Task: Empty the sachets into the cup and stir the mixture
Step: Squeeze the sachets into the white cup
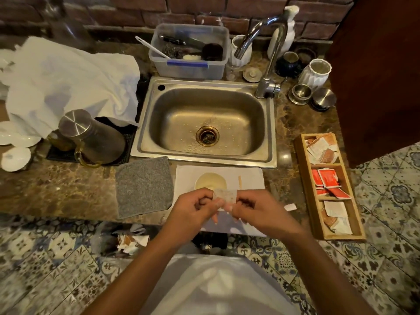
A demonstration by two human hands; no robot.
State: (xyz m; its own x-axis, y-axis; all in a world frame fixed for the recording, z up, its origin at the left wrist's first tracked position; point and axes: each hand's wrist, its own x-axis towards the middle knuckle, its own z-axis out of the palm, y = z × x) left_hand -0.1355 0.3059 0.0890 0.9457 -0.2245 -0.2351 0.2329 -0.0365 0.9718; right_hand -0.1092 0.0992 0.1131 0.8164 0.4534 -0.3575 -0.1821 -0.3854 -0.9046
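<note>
A small pale sachet [225, 195] is pinched between both hands just in front of the cup. My left hand [193, 209] grips its left edge and my right hand [252, 211] grips its right edge, thumbs close together. The cup [210, 181] holds a pale liquid and stands on a white mat [247, 178] at the counter's front edge. A wooden stir stick [240, 181] lies on the mat right of the cup. A wooden tray [302, 178] to the right holds white-and-brown and red sachets in three compartments. A torn scrap [290, 207] lies on the counter beside the mat.
A steel sink [204, 121] with a tap [268, 53] lies behind the mat. A grey cloth [144, 186] is left of the mat. A metal jug [91, 137], white towel [68, 83], plastic tub [188, 51] and metal cups [300, 93] crowd the counter. Torn wrappers [131, 242] lie on the floor.
</note>
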